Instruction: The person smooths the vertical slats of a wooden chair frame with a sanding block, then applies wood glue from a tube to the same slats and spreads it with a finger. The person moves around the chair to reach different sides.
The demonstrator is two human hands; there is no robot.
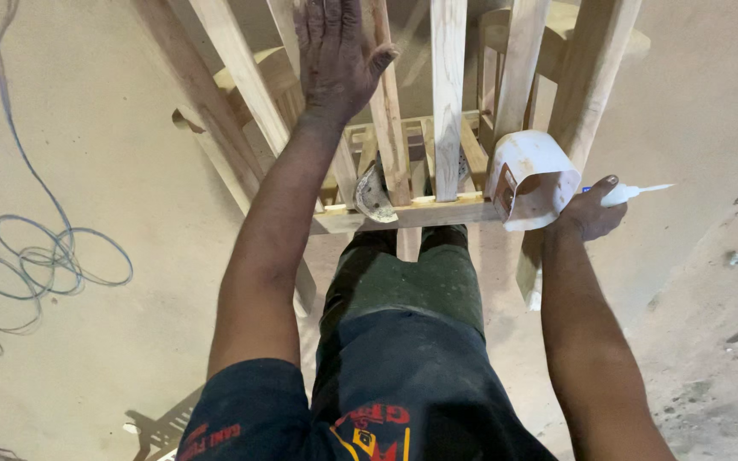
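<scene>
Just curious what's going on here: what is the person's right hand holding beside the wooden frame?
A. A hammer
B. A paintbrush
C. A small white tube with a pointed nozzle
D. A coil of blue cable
C. The right hand is closed around a small white tube whose pointed nozzle sticks out sideways, next to the wooden frame; the left hand lies flat on a slat.

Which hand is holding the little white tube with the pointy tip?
The right hand grips the small white glue tube with a pointed nozzle. The left hand holds nothing; it lies flat on the pale wooden frame.
</scene>
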